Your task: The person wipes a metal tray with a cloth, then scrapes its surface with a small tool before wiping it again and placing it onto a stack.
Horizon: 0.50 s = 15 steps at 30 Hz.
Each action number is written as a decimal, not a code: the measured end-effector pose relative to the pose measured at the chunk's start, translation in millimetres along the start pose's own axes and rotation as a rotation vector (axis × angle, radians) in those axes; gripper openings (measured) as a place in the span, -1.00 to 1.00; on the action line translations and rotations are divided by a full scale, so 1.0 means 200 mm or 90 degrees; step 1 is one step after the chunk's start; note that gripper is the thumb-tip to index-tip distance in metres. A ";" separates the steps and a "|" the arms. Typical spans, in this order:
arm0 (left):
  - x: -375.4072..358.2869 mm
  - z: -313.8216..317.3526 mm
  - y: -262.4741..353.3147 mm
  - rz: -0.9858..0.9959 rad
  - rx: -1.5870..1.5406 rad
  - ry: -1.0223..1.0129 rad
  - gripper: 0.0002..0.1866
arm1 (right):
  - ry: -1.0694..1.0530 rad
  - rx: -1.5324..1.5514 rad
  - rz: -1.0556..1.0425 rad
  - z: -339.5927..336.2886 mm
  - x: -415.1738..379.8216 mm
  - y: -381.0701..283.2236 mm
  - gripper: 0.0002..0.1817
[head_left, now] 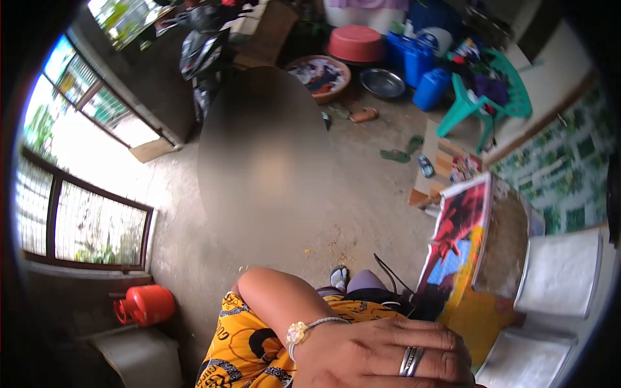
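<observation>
My left hand is close to the camera at the bottom, its back towards me. The fingers lie pressed together and bend over at the right, with their tips out of sight. Whatever they hold or rest on, if anything, is hidden. A braided bracelet with a yellow-white ornament circles the wrist, and silvery rings sit on one finger. Behind the forearm is yellow patterned cloth. A sandalled foot shows beyond it. My right hand does not appear.
A large blurred oval covers the middle. On the right are a colourfully covered box-like piece and a green plastic chair piled with clothes. Blue jugs, a laundry basin and slippers are farther back. A red gas cylinder stands left.
</observation>
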State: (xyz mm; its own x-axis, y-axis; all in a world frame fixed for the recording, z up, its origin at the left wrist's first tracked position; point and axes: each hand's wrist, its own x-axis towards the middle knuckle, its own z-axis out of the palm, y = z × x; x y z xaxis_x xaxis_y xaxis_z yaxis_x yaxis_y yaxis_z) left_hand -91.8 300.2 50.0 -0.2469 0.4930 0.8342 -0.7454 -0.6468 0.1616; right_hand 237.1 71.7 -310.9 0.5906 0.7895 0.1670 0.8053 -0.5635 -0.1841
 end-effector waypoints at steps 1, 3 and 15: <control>0.04 -0.07 0.02 0.021 0.020 -0.002 -0.36 | -0.048 0.015 -0.018 0.06 0.08 -0.08 -0.31; 0.10 -0.19 0.07 0.057 0.078 -0.013 -0.35 | -0.163 0.045 -0.057 0.19 0.23 -0.23 -0.32; 0.47 -1.10 0.47 0.152 0.329 -0.018 -0.32 | -0.744 -0.074 -0.154 0.92 0.69 -1.21 -0.37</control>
State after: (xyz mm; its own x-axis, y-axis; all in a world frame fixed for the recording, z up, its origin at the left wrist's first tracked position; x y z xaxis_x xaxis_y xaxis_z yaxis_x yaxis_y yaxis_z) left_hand -320.9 414.1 26.7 -0.3490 0.2867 0.8922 -0.2690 -0.9426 0.1977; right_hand 113.8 362.6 -421.8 0.0676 0.5876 -0.8063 0.9243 -0.3412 -0.1711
